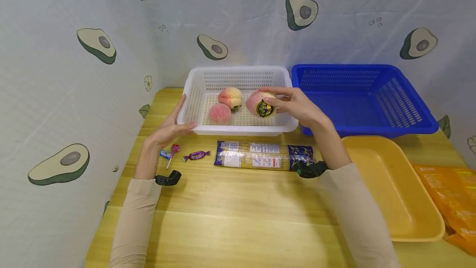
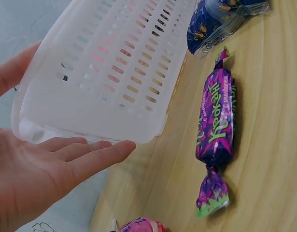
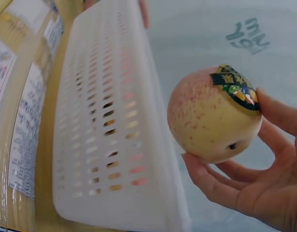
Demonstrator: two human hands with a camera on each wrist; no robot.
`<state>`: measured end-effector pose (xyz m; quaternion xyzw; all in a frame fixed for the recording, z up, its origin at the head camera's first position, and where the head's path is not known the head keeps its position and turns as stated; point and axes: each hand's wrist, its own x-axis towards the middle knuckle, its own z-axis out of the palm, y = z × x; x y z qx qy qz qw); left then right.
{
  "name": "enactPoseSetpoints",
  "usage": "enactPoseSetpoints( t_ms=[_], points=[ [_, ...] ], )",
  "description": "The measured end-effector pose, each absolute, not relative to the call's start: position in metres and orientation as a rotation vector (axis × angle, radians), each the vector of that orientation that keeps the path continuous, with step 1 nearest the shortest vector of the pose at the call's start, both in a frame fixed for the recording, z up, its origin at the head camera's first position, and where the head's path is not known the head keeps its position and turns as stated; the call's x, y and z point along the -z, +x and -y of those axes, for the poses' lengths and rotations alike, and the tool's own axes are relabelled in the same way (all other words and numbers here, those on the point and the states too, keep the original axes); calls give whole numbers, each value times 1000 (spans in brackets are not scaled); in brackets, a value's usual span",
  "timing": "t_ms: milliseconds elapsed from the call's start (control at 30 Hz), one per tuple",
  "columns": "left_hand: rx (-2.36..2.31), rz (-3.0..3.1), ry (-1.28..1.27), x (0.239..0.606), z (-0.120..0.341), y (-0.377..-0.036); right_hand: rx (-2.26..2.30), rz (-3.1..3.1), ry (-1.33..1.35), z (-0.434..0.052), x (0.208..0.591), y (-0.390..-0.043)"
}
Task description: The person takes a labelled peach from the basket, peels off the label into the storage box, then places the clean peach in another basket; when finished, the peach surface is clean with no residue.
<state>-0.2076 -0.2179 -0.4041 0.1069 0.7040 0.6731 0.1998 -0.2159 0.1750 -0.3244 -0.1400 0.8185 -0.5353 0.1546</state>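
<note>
My right hand (image 1: 303, 104) grips a pink and yellow peach (image 1: 256, 103) with a dark round sticker, between thumb and fingers. That peach is over the right half of a white plastic basket (image 1: 245, 129); the right wrist view shows it apart from the rim. Inside the basket, at its middle and left, lie a red-yellow peach (image 1: 229, 96) and a pink peach (image 1: 220, 114). At the basket's left end, my left hand (image 1: 167, 129) rests against the front corner. The left wrist view shows its extended fingers (image 2: 90, 159) touching the white plastic.
A blue basket (image 1: 357, 129) stands right of the white one, with a yellow bin (image 1: 390, 185) before it and an orange packet (image 1: 451, 197) beyond. In front lie a spaghetti pack (image 1: 256, 155), a purple wrapped candy (image 1: 197, 155), a lollipop (image 1: 174, 149) and a blue-wrapped sweet (image 1: 165, 154).
</note>
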Motion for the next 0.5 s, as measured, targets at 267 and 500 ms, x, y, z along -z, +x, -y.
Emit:
enactPoseSetpoints(
  t_ms=[267,500],
  points=[
    [-1886,-1973,315,403,217,-207,1542,-2205,-482,-180,311,-173],
    [-1888,-1974,307,403,216,-206,1461,-2149,-510,-183,321,-138]
  ],
)
